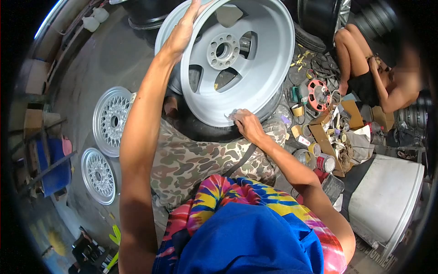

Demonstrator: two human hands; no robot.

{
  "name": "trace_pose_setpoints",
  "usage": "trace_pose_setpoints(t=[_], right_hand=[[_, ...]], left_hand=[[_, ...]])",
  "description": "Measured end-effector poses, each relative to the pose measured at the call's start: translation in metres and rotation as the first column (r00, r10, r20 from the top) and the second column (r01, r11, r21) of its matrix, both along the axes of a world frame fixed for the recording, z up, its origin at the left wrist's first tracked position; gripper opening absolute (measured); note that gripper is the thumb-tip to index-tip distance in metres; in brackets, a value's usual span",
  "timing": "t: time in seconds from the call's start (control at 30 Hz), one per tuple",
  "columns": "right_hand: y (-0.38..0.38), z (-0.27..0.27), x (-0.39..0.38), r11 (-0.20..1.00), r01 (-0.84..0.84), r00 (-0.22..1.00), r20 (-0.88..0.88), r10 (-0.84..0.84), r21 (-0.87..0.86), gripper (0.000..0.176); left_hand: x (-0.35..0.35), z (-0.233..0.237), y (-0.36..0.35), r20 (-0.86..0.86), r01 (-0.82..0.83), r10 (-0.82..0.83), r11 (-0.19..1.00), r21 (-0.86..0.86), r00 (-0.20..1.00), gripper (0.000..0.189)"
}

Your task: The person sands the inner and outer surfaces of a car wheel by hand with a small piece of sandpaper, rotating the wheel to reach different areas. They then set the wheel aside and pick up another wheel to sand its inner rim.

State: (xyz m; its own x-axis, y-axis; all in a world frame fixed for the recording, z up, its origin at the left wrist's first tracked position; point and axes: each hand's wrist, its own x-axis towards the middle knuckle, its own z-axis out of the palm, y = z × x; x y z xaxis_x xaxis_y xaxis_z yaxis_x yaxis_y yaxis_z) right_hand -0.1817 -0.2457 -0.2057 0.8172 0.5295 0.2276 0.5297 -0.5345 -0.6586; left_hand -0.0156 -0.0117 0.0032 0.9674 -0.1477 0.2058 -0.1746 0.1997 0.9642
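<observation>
Grey wheel rim point(255, 77) stands on edge, face toward wearer, propped on black tyre point(200, 131) at wearer's knees, mid-floor. Left hand point(182, 34) lies flat over rim's top lip, fingers stretched, gripping nothing. Right hand point(248, 125) curls around pale sheet point(232, 116), pressed to rim's lower lip. Two mesh wheels point(112, 118) lie toward floor's left edge. Cans and tape rolls point(319, 153) clutter right side; seated person point(374, 77) beyond.

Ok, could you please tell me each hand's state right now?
Left hand: open, flat on grey wheel rim.
Right hand: closed on pale scrap at its lip.
</observation>
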Motion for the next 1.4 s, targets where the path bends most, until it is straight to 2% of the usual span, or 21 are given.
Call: trace_pose_setpoints(t=[0.1,0.23,0.33,0.47,0.53,0.57,0.63,0.7,0.73,0.8,0.9,0.93,1.0,1.03,1.07,1.13,1.27,1.3,1.33,1.37,1.4], right_hand=[[0.049,0.028,0.013,0.978,-0.065,0.996,-0.052,0.076,0.2,0.024],[0.111,0.133,0.065,0.847,0.119,0.986,0.037,-0.161,0.519,0.021],[0.113,0.107,0.06,0.795,0.058,0.978,0.124,-0.165,0.603,0.025],[0.036,-0.004,0.019,0.998,0.003,0.995,-0.1,0.004,0.065,0.035],[-0.008,-0.02,0.028,0.964,-0.023,0.999,0.024,0.031,-0.265,0.035],[-0.008,-0.022,0.027,0.964,-0.02,0.999,0.025,0.027,-0.266,0.035],[0.004,-0.005,0.026,0.879,-0.177,0.981,-0.151,0.121,-0.443,0.014],[0.054,0.018,0.025,0.991,-0.118,0.99,-0.07,0.123,0.069,0.009],[0.069,0.085,0.044,0.969,-0.243,0.965,-0.095,0.246,0.04,0.009],[0.095,0.15,0.086,0.862,0.079,0.991,-0.132,-0.015,0.5,0.01],[0.11,0.182,0.131,0.362,0.418,0.908,-0.376,-0.185,0.833,0.013],[0.106,0.182,0.114,0.567,0.361,0.92,-0.182,-0.348,0.74,0.013],[0.106,0.132,0.083,0.845,0.045,0.978,0.15,-0.146,0.533,0.009],[0.091,0.127,0.058,0.968,-0.08,0.997,0.029,0.076,0.236,0.011],[0.081,0.091,0.043,0.976,-0.212,0.975,-0.057,0.216,0.057,0.013],[0.058,0.072,0.02,0.941,-0.231,0.956,-0.237,0.173,-0.246,0.013],[0.082,0.087,0.071,0.91,-0.413,0.907,-0.075,0.414,0.025,0.011],[0.09,0.11,0.098,0.898,-0.367,0.93,0.111,0.35,0.245,0.013],[0.079,0.167,0.113,0.941,-0.118,0.977,-0.133,0.167,0.317,0.011],[0.073,0.198,0.142,0.959,0.094,0.993,-0.096,-0.07,0.268,0.012],[0.07,0.2,0.179,0.739,0.397,0.896,-0.406,-0.183,0.544,0.014]], left_hand=[[-0.005,0.002,-0.005,0.012,-0.004,0.004,0.999,0.054,1.0,0.059],[-0.007,0.004,-0.009,0.03,-0.026,0.023,0.993,0.114,0.999,0.066],[-0.005,0.006,-0.008,0.024,0.009,-0.014,0.984,0.177,1.0,0.071],[-0.007,0.005,-0.007,0.041,0.002,-0.01,0.981,0.196,0.999,0.068],[-0.012,0.009,-0.011,0.042,-0.025,0.015,0.974,0.226,0.999,0.068],[-0.017,0.015,-0.014,-0.012,0.045,-0.044,0.987,0.155,0.999,0.068],[-0.021,0.022,-0.019,-0.044,0.121,-0.118,0.99,0.075,0.992,0.069],[-0.021,0.019,-0.018,-0.028,0.08,-0.077,0.985,0.153,0.997,0.07],[-0.02,0.016,-0.018,0.017,0.001,-0.005,0.971,0.238,1.0,0.07],[-0.016,0.01,-0.015,0.004,0.004,-0.005,0.975,0.221,1.0,0.07],[-0.016,0.015,-0.015,-0.126,0.047,-0.034,0.994,0.098,0.992,0.07],[-0.015,0.014,-0.017,-0.066,0.017,-0.007,0.989,0.147,0.998,0.07],[-0.019,0.019,-0.021,-0.013,-0.038,0.041,0.975,0.219,0.999,0.07],[-0.019,0.019,-0.02,-0.012,-0.033,0.036,0.976,0.214,0.999,0.07],[-0.017,0.019,-0.018,0.0,-0.03,0.031,0.972,0.232,1.0,0.07],[-0.019,0.021,-0.018,-0.018,-0.002,0.006,0.975,0.223,1.0,0.074],[-0.017,0.015,-0.017,-0.029,-0.026,0.035,0.964,0.264,0.999,0.073],[-0.019,0.016,-0.017,0.004,-0.047,0.048,0.949,0.313,0.999,0.072],[-0.02,0.016,-0.016,0.038,-0.071,0.062,0.929,0.362,0.997,0.07],[-0.018,0.013,-0.014,-0.037,-0.026,0.038,0.96,0.277,0.999,0.069],[-0.018,0.015,-0.014,0.014,-0.067,0.066,0.936,0.344,0.998,0.068]])
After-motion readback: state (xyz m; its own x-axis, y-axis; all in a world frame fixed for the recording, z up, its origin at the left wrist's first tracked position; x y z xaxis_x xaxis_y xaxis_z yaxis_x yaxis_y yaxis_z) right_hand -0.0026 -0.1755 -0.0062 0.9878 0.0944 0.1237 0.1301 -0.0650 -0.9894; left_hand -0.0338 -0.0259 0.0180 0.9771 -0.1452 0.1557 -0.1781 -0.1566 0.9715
